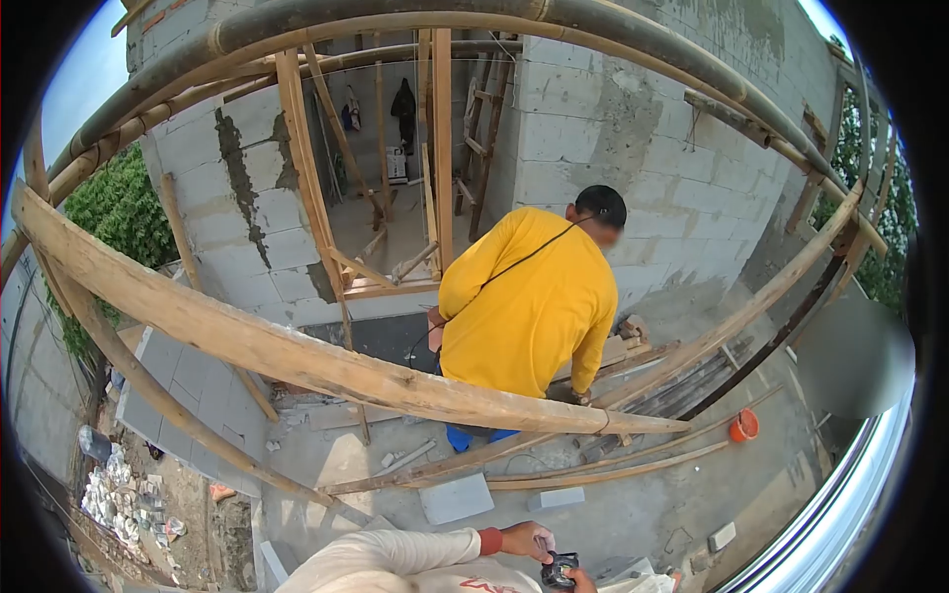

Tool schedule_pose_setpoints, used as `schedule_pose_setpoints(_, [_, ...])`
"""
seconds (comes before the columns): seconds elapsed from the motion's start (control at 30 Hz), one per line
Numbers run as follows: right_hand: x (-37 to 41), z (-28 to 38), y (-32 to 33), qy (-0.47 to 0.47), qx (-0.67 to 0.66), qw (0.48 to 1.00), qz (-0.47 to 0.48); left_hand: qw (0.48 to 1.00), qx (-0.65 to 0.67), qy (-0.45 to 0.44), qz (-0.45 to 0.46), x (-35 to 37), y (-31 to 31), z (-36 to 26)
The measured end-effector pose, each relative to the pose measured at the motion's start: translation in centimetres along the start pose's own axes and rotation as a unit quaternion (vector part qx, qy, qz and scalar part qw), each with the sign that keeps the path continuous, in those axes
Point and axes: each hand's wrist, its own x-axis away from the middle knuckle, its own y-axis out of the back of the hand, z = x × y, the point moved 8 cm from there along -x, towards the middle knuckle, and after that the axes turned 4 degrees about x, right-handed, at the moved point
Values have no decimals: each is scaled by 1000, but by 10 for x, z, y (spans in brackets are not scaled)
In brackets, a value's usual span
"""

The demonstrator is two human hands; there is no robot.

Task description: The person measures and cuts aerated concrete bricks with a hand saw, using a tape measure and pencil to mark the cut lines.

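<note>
My left hand (529, 541), below a white sleeve with a red cuff, reaches in from the lower left. Its fingers are bent together at the top edge of a small black object (560, 570) in front of my chest. My right hand (583, 582) shows only in part at the bottom edge, closed on the right side of that object. The black object has a dark, shiny front; I cannot make out its exact kind. Both hands are close together, low in the view.
A person in a yellow shirt (529, 301) bends beyond a long wooden plank (297, 356). Bamboo poles (613, 30) cross above. Pale blocks (457, 499), an orange bucket (743, 426) and long timber strips (613, 476) lie on the concrete floor. A block wall (633, 148) stands behind.
</note>
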Motion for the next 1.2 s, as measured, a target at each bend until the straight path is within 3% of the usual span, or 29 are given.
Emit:
schedule_pose_setpoints(0.3, [-36,62,-38,21,60,996,70,993,-77,-52,-79,6,28,-29])
schedule_pose_setpoints(0.4, [-42,83,-41,36,67,994,75,996,-65,-23,-57,9,31,-39])
schedule_pose_setpoints(0.57, [-47,110,-46,54,75,992,81,993,0,-76,-86,0,43,-34])
schedule_pose_setpoints(0.73, [-44,106,-52,43,81,992,91,988,-56,-76,-122,-1,55,-55])
schedule_pose_setpoints(1.2, [-37,70,-50,-16,93,989,114,993,-17,-62,-95,-1,49,-42])
